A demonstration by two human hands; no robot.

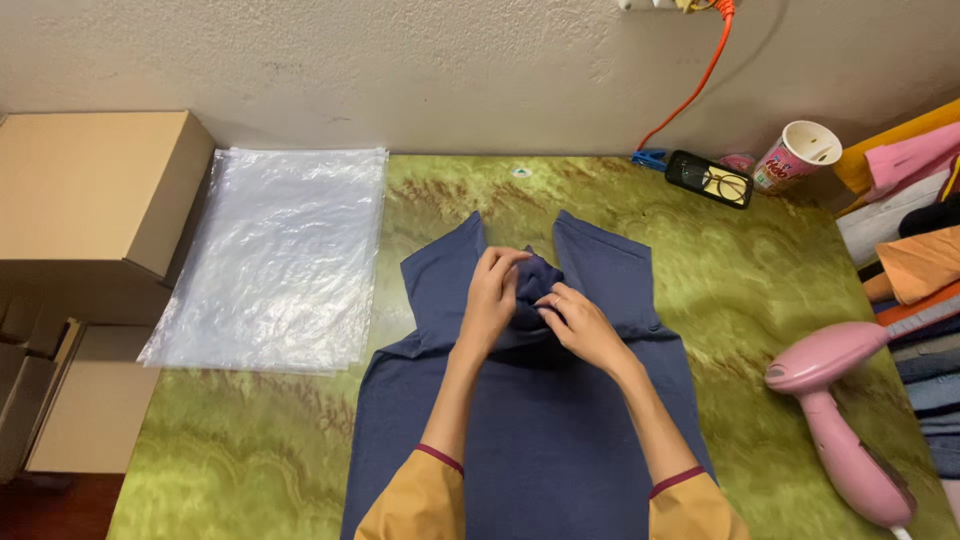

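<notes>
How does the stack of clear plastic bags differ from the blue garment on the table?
The plastic bags are see-through and shiny; the blue garment is opaque and matte. The bags lie untouched at the left; the garment is bunched at its middle by the left hand and right hand. Both lie flat on the green table.

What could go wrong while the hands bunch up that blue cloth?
The navy garment might crease where the left hand and right hand pinch its middle. The pink steamer lies close by the right elbow, so a sweep could perhaps knock it. The plastic bags look slippery.
</notes>
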